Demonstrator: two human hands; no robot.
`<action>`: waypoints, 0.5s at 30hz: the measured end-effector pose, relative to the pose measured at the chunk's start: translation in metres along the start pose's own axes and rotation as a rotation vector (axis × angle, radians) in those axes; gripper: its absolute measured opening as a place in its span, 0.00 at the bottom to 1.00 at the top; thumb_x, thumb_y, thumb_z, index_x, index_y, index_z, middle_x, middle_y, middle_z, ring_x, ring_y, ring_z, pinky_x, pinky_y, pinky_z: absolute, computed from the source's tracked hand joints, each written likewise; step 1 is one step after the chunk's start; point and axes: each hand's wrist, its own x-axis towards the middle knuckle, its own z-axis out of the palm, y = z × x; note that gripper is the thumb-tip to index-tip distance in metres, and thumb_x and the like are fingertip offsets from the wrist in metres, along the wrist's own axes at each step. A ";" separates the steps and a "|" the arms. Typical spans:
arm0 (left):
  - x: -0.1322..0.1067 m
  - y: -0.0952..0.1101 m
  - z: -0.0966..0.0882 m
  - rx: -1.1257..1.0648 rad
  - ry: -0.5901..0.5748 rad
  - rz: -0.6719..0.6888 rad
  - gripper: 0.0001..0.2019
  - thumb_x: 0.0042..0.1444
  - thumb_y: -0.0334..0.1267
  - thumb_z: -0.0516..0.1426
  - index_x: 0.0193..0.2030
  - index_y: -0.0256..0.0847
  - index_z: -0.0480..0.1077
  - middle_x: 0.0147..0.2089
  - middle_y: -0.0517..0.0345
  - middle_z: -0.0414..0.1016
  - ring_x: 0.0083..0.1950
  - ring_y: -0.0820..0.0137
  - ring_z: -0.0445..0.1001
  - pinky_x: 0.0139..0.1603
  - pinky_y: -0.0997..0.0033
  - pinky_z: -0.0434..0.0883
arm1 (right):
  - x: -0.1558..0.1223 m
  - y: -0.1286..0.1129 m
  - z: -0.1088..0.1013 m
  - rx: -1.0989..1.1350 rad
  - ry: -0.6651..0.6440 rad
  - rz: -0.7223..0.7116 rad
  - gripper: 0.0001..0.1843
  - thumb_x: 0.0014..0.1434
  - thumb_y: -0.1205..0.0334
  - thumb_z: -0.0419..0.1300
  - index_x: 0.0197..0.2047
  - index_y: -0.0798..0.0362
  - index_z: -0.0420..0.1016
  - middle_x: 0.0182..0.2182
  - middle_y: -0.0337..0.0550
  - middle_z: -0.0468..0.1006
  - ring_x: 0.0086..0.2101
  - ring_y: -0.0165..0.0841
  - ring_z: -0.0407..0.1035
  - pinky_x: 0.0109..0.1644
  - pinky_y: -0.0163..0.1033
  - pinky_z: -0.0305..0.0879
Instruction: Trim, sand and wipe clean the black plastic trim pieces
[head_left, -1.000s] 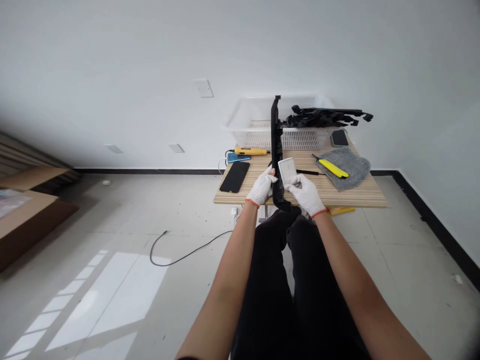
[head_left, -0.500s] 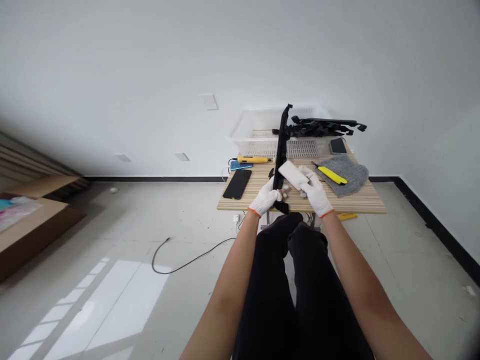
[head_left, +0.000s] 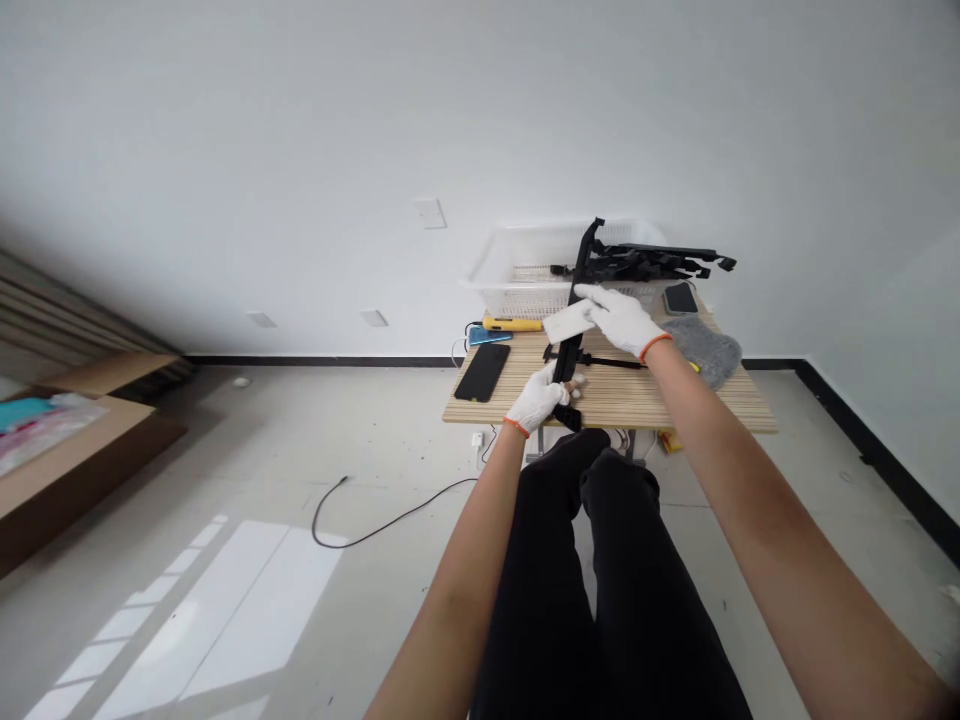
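My left hand (head_left: 538, 397), in a white glove with an orange cuff, grips the lower end of a long black strip (head_left: 571, 350) with a bent upper end. The strip stands tilted above the small table. In its matching glove, my right hand (head_left: 619, 318) holds a flat white pad (head_left: 568, 321) against the strip's middle. The pad's exact kind I cannot tell. Behind the strip is a white basket (head_left: 517, 300), with a heap of similar black strips (head_left: 652, 262) lying in it and over its right rim.
On the wood-grain table (head_left: 607, 408) lie a black phone (head_left: 482, 373), a yellow-handled tool (head_left: 513, 325), a blue device (head_left: 490, 337), a grey cloth (head_left: 716, 355) and another phone (head_left: 680, 298). A black cable (head_left: 397, 518) crosses the floor. A cardboard box (head_left: 82, 450) sits at far left.
My right hand has moved up and left with the white pad, onto the strip. My left hand keeps its hold on the strip's lower end. The view has shifted slightly.
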 end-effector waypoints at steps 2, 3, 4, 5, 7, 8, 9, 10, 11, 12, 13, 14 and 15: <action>0.000 -0.001 0.000 0.017 0.017 0.014 0.20 0.39 0.29 0.63 0.44 0.36 0.73 0.38 0.51 0.81 0.32 0.71 0.74 0.28 0.74 0.63 | -0.001 0.003 0.000 -0.009 -0.077 0.040 0.28 0.64 0.67 0.54 0.67 0.49 0.74 0.57 0.46 0.79 0.55 0.42 0.73 0.66 0.49 0.65; 0.001 -0.001 0.000 0.026 0.027 0.011 0.20 0.40 0.29 0.63 0.44 0.35 0.74 0.37 0.51 0.81 0.31 0.71 0.74 0.28 0.74 0.63 | -0.002 0.004 0.000 -0.020 -0.161 0.052 0.28 0.64 0.67 0.55 0.67 0.49 0.74 0.57 0.46 0.79 0.55 0.41 0.73 0.65 0.47 0.66; 0.001 -0.001 0.001 0.028 0.035 0.013 0.21 0.40 0.30 0.64 0.45 0.35 0.74 0.35 0.51 0.80 0.31 0.71 0.74 0.28 0.74 0.63 | -0.004 0.004 0.000 -0.046 -0.225 0.063 0.28 0.65 0.67 0.55 0.67 0.49 0.74 0.57 0.46 0.79 0.55 0.40 0.73 0.64 0.46 0.66; 0.001 -0.001 0.001 0.030 0.039 0.025 0.22 0.41 0.30 0.64 0.47 0.35 0.74 0.35 0.52 0.80 0.31 0.71 0.74 0.28 0.73 0.64 | -0.007 0.003 0.000 -0.091 -0.240 0.076 0.28 0.66 0.66 0.54 0.68 0.48 0.73 0.57 0.46 0.79 0.54 0.40 0.73 0.63 0.45 0.66; 0.002 -0.003 0.001 0.034 0.038 0.075 0.24 0.43 0.34 0.66 0.51 0.36 0.72 0.35 0.53 0.80 0.30 0.71 0.74 0.29 0.73 0.67 | -0.012 -0.001 0.001 -0.232 -0.145 0.091 0.29 0.70 0.63 0.50 0.71 0.44 0.69 0.57 0.49 0.78 0.51 0.41 0.73 0.61 0.47 0.67; 0.002 -0.004 0.000 0.034 0.030 0.099 0.25 0.45 0.37 0.66 0.51 0.36 0.71 0.36 0.53 0.81 0.30 0.71 0.75 0.30 0.73 0.68 | -0.013 -0.004 0.002 -0.313 -0.096 0.079 0.29 0.71 0.62 0.49 0.73 0.42 0.66 0.56 0.49 0.77 0.50 0.42 0.72 0.60 0.48 0.68; 0.003 -0.005 -0.001 0.033 0.031 0.115 0.24 0.47 0.41 0.66 0.51 0.37 0.70 0.37 0.53 0.81 0.30 0.71 0.76 0.30 0.73 0.68 | -0.014 -0.008 0.002 -0.388 -0.072 0.050 0.29 0.71 0.62 0.48 0.73 0.41 0.65 0.55 0.50 0.77 0.49 0.43 0.71 0.57 0.48 0.68; 0.003 -0.007 -0.002 0.032 0.043 0.119 0.22 0.50 0.45 0.66 0.49 0.37 0.70 0.36 0.53 0.81 0.30 0.71 0.76 0.29 0.73 0.69 | -0.014 -0.012 0.003 -0.447 -0.074 0.003 0.30 0.71 0.62 0.48 0.73 0.40 0.65 0.54 0.50 0.77 0.49 0.44 0.70 0.55 0.47 0.69; 0.004 -0.009 -0.003 0.034 0.059 0.113 0.21 0.52 0.48 0.65 0.47 0.38 0.69 0.36 0.53 0.81 0.29 0.71 0.77 0.29 0.73 0.70 | -0.014 -0.017 0.003 -0.484 -0.085 -0.054 0.30 0.71 0.62 0.49 0.73 0.39 0.65 0.54 0.49 0.77 0.49 0.45 0.69 0.53 0.47 0.69; 0.005 -0.011 -0.005 0.038 0.084 0.098 0.19 0.54 0.51 0.63 0.44 0.38 0.68 0.34 0.53 0.80 0.27 0.71 0.77 0.28 0.73 0.70 | -0.014 -0.020 0.005 -0.496 -0.087 -0.109 0.30 0.71 0.62 0.49 0.73 0.39 0.65 0.54 0.48 0.78 0.50 0.45 0.68 0.52 0.46 0.69; 0.006 -0.013 -0.006 0.044 0.108 0.081 0.19 0.57 0.53 0.62 0.41 0.39 0.67 0.32 0.53 0.80 0.26 0.71 0.77 0.27 0.73 0.70 | -0.014 -0.023 0.008 -0.484 -0.075 -0.152 0.29 0.70 0.62 0.50 0.73 0.40 0.66 0.56 0.47 0.78 0.50 0.45 0.67 0.53 0.45 0.69; 0.007 -0.015 -0.007 0.048 0.127 0.065 0.19 0.58 0.55 0.60 0.39 0.40 0.66 0.31 0.54 0.79 0.25 0.70 0.77 0.27 0.73 0.70 | -0.016 -0.024 0.013 -0.452 -0.041 -0.169 0.29 0.70 0.61 0.51 0.72 0.41 0.67 0.57 0.46 0.78 0.51 0.45 0.66 0.54 0.45 0.68; 0.008 -0.017 -0.007 0.046 0.139 0.049 0.20 0.60 0.57 0.58 0.38 0.40 0.66 0.31 0.54 0.80 0.24 0.70 0.77 0.26 0.73 0.71 | -0.019 -0.024 0.019 -0.402 0.021 -0.148 0.28 0.70 0.60 0.53 0.72 0.43 0.68 0.59 0.46 0.77 0.52 0.45 0.66 0.56 0.46 0.68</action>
